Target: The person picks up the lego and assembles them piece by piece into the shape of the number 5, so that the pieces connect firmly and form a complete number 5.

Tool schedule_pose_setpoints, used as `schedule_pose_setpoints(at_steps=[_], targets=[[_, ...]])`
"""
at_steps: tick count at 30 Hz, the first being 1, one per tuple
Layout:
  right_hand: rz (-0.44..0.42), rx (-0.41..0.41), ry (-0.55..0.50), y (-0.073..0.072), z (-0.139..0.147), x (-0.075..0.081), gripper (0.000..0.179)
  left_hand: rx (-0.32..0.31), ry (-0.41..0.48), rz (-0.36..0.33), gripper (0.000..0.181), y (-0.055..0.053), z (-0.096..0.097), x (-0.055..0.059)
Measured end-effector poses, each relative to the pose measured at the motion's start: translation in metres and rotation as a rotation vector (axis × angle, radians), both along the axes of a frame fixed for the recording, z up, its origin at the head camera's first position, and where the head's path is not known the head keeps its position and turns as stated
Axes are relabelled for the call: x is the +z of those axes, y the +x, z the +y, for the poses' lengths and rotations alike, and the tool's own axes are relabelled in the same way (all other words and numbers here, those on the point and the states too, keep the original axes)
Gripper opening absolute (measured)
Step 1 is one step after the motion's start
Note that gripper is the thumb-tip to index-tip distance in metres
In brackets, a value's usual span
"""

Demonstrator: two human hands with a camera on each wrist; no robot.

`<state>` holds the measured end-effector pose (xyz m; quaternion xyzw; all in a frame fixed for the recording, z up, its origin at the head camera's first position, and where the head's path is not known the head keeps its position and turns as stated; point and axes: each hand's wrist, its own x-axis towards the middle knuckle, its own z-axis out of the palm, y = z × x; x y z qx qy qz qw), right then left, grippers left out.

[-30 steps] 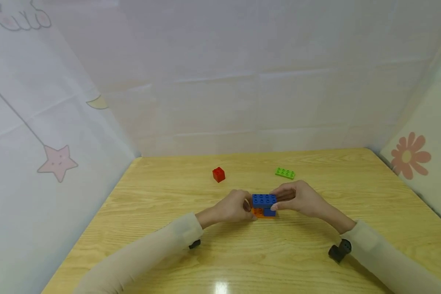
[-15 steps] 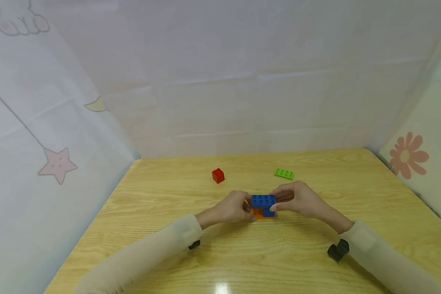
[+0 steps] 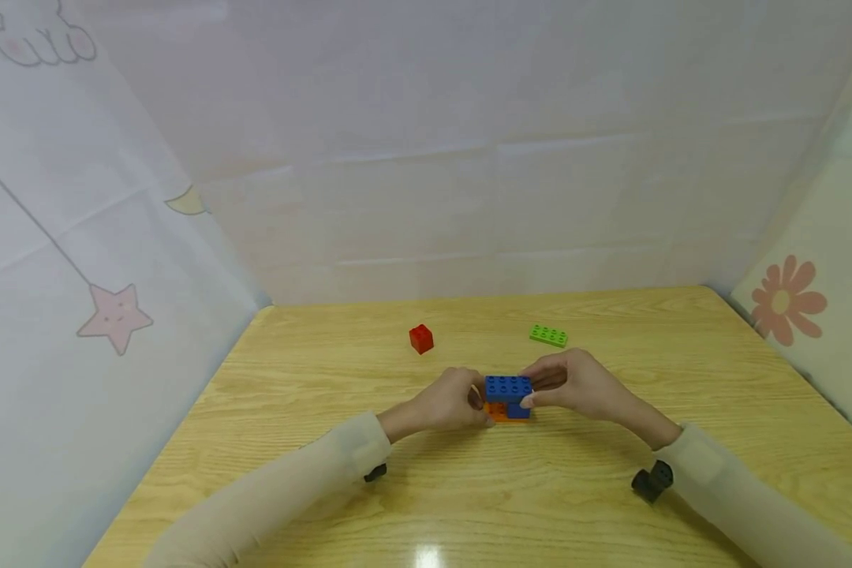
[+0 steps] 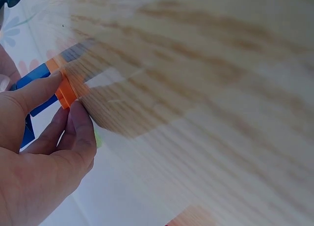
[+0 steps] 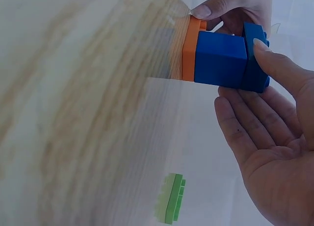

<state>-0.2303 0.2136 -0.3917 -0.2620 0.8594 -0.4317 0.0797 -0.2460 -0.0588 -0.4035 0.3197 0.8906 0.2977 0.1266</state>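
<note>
In the head view, a small stack of toy bricks stands between the two hands. At its bottom lies a flat orange brick [image 3: 498, 412], which my left hand [image 3: 446, 402] pinches between thumb and fingers at its left end. A thick blue brick [image 5: 221, 59] sits on the orange one's right part. Across the top lies a longer, flatter blue brick [image 3: 508, 388] with studs up, reaching out over the orange brick's left part. My right hand [image 3: 578, 386] grips this top brick at its right end, thumb on the near side, fingers behind. Whether it is pressed fully down cannot be told.
A red brick [image 3: 421, 339] lies behind the stack to the left, and a flat light green brick [image 3: 548, 336] lies behind to the right. The wooden table [image 3: 312, 347] ends at a white cloth backdrop [image 3: 412, 205] at the back.
Both hands keep their hold on the stack, and the bricks stay in the same arrangement. Only the head view shifts very slightly.
</note>
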Motion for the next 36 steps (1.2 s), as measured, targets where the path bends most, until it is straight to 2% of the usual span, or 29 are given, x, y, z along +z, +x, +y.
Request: schedule_pose_setpoints(at_steps=[8,23,36], targets=[[0.026,0.01,0.01,-0.0013,0.0003,0.0014,0.042,-0.007,0.005,0.009,0.022,-0.0009,0.001,0.0006],[0.006,-0.001,0.036,-0.0004,-0.0015,0.0049,0.044,0.033,-0.019,0.004,0.023,-0.0003,0.0018,-0.0004],[-0.022,0.006,0.029,-0.0039,-0.0017,0.0072,0.043,0.026,-0.018,0.005,0.021,-0.0012,0.0017,-0.0005]])
